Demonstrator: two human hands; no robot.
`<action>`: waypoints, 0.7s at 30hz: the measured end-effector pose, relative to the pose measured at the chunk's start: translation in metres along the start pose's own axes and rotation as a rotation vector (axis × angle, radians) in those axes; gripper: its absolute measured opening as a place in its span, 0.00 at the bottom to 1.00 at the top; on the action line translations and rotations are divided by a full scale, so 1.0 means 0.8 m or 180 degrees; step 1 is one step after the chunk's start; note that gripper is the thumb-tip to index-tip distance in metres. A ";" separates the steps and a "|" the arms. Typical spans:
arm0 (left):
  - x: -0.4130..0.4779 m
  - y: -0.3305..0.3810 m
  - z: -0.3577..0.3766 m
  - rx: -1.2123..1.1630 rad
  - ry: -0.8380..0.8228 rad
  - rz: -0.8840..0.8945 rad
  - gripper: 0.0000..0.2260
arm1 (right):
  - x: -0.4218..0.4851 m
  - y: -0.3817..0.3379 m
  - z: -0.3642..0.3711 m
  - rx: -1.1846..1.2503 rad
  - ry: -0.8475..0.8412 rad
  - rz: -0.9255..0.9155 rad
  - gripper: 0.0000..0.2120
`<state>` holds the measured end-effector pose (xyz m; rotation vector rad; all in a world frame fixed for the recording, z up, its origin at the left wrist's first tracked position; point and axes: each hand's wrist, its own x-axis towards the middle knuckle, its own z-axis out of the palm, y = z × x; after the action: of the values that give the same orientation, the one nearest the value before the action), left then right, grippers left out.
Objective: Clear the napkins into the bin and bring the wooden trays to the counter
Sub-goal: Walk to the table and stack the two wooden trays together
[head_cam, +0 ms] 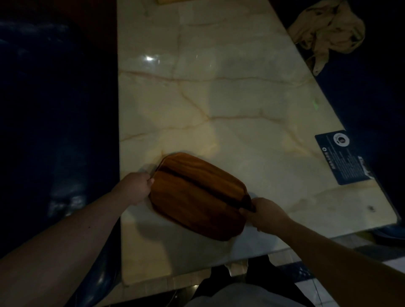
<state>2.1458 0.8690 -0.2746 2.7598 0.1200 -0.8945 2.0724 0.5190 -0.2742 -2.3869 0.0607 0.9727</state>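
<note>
A brown wooden tray (197, 195) with rounded corners lies at an angle near the front of the marble table (219, 98). My left hand (137, 188) grips the tray's left edge. On the opposite side, my right hand (265, 213) holds its right edge. The tray looks bare inside, and a dark grain line runs along its length. The corner of another wooden tray (167, 1) peeks in at the table's far end. No napkins or bin are in view.
A dark blue card (341, 158) with white print lies at the table's right edge. A crumpled beige cloth (326, 32) rests on the dark seat to the far right. A dark blue bench (54, 109) runs along the left side.
</note>
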 end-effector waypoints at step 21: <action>0.009 0.027 -0.011 -0.0980 0.0057 -0.0003 0.18 | -0.009 -0.009 0.008 0.1860 0.0328 0.0919 0.11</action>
<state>2.1603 0.8501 -0.2674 2.4822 0.2407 -0.7785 2.0647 0.5273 -0.2695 -1.9070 0.6521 0.8120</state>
